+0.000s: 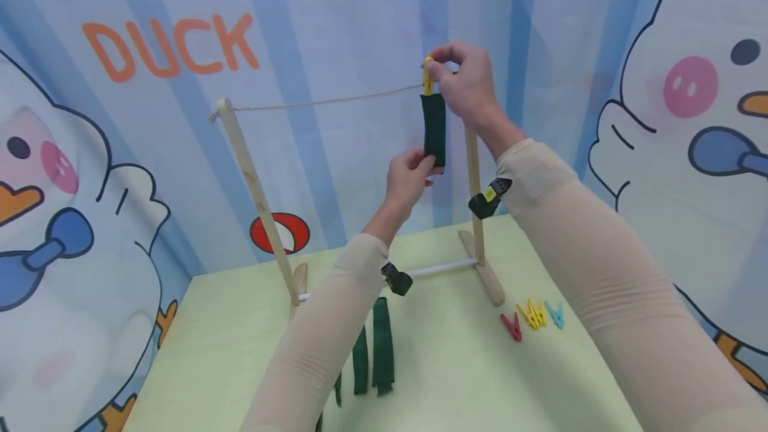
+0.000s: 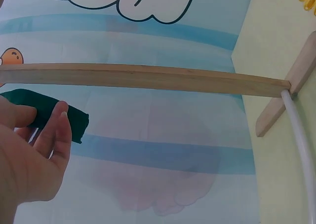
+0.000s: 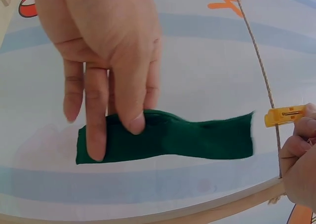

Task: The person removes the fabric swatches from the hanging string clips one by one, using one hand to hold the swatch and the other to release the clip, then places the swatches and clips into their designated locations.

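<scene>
High on the right, my right hand (image 1: 471,85) pinches a yellow clothespin (image 1: 428,80) between thumb and fingers. That clothespin crosses the rope (image 1: 330,101) strung between the two wooden posts. Below it, a dark green cloth strip (image 1: 435,129) hangs upright, its lower part pinched by my left hand (image 1: 408,182). In the right wrist view a small gap shows between the strip's upper end (image 3: 244,135) and the clothespin (image 3: 284,115). The left wrist view shows the strip's lower end (image 2: 76,124) sticking out past the fingers.
Several green strips (image 1: 383,345) lie on the pale yellow table (image 1: 450,365), partly behind my left sleeve. At right are a red clothespin (image 1: 512,327), yellow clothespins (image 1: 533,314) and a blue one (image 1: 555,315). Wooden posts (image 1: 255,192) and a white bar (image 1: 444,267) form the rack.
</scene>
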`<move>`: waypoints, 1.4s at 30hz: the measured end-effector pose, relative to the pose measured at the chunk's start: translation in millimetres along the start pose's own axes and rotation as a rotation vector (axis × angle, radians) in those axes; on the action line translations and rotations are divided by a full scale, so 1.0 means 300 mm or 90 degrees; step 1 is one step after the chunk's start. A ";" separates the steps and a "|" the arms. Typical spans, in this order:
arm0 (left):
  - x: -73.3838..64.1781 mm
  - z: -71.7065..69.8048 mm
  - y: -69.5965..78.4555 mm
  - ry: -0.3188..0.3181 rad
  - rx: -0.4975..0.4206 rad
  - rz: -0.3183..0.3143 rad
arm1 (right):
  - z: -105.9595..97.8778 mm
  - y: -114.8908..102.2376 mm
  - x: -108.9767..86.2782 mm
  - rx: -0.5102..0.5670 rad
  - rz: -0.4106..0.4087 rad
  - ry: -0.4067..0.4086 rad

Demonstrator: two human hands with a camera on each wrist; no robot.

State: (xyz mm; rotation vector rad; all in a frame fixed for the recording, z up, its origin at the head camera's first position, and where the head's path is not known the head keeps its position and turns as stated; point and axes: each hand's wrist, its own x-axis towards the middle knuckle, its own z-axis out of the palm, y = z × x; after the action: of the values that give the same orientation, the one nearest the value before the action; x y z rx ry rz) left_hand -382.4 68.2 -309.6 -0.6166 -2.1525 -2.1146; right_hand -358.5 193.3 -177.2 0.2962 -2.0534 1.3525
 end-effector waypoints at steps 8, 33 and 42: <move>-0.020 -0.014 -0.001 -0.001 -0.007 -0.002 | -0.009 -0.024 0.022 0.137 0.021 0.060; -0.133 -0.075 -0.017 -0.040 -0.008 0.030 | -0.134 0.060 -0.134 0.192 0.003 0.042; -0.189 -0.110 -0.065 -0.049 0.008 0.002 | -0.223 0.148 -0.233 0.154 0.018 0.013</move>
State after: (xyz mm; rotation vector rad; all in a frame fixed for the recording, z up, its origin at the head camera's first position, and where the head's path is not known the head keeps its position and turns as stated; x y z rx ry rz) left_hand -344.3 23.2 -344.3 -0.7104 -2.2008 -2.1070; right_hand -301.7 260.6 -236.6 0.3580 -1.8846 1.6169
